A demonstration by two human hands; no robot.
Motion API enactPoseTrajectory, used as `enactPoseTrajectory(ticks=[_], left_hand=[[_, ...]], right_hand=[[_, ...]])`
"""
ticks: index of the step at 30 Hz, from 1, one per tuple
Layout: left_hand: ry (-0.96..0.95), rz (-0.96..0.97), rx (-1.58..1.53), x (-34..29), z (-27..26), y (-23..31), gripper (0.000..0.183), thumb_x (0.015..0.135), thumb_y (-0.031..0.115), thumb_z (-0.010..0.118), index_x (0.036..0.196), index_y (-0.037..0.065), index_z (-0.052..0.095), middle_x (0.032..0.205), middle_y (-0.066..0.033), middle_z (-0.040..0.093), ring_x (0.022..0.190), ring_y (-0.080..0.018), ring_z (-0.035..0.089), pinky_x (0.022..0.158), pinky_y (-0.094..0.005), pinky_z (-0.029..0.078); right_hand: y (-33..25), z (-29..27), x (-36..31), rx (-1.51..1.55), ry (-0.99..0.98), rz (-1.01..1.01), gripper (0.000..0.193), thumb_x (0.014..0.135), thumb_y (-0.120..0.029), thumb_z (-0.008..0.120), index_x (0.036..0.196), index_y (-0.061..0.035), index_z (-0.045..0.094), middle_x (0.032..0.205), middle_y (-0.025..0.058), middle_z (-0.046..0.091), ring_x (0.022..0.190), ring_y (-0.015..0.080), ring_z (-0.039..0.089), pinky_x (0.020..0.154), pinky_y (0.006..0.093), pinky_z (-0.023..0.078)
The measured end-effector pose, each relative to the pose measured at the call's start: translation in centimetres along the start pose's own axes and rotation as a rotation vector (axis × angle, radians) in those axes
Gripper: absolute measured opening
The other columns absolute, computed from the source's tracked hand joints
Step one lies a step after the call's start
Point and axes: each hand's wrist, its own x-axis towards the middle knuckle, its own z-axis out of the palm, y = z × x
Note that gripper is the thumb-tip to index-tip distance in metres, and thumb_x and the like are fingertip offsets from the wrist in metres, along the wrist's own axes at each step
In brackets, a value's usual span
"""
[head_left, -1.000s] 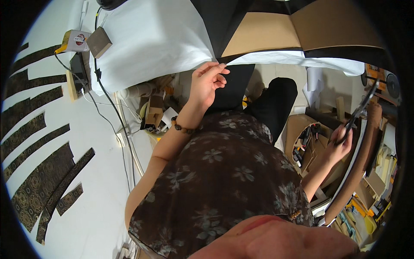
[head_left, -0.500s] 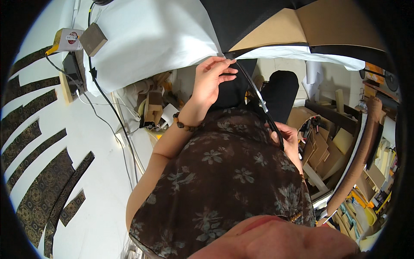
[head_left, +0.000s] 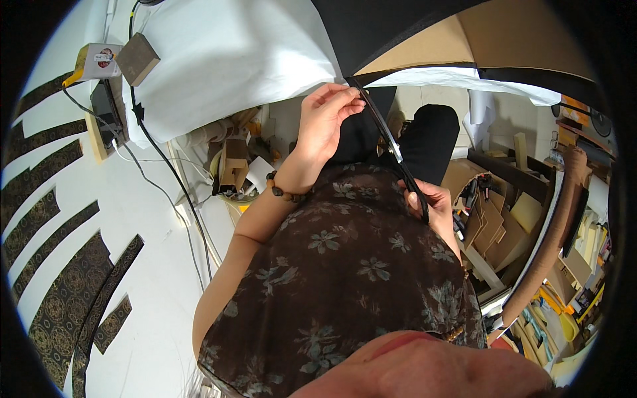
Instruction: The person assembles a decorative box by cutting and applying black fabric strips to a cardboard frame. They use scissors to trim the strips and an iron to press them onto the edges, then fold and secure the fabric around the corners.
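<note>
My right hand is wrapped around the black handles of a long pair of scissors, held near my waist. Its blades slant away up and left to the lower corner of a black sheet on the table. My left hand is closed in a pinch beside the blade tips, at the edge of that sheet. Whatever lies between those fingertips is too small to make out. Tan panels adjoin the black sheet, with white paper beneath.
Dark patterned pieces lie on the white surface at left, near black cables. A grey-brown block and a small white box sit at upper left. Cardboard scraps fill a bin at right, beside a brown roll.
My right hand and the scissors have shifted slightly up and left, their tips now closer to the black sheet's corner. My left hand has stayed nearly in place.
</note>
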Motion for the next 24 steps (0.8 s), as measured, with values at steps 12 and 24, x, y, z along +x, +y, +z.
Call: enactPoseTrajectory(ticks=[12, 24], left_hand=[[0.023, 0.008, -0.024, 0.48, -0.05, -0.27, 0.006, 0.09, 0.001, 0.065, 0.094, -0.002, 0.064, 0.091, -0.011, 0.068, 0.081, -0.019, 0.067, 0.078, -0.0301, 0.055], [0.027, 0.016, -0.022, 0.52, 0.37, -0.48, 0.006, 0.089, 0.001, 0.065, 0.094, -0.002, 0.064, 0.091, -0.011, 0.068, 0.081, -0.0188, 0.067, 0.077, -0.0299, 0.055]], right_hand=[[0.23, -0.16, 0.58, -0.012, 0.002, -0.01, 0.029, 0.091, -0.012, 0.07, 0.116, 0.0024, 0.067, 0.071, -0.0058, 0.056, 0.056, -0.0003, 0.039, 0.049, 0.0184, 0.026], [0.18, -0.35, 0.54, 0.011, 0.031, 0.016, 0.026, 0.09, -0.01, 0.07, 0.114, 0.0017, 0.068, 0.068, -0.0072, 0.056, 0.055, -0.0007, 0.039, 0.05, 0.0182, 0.026]])
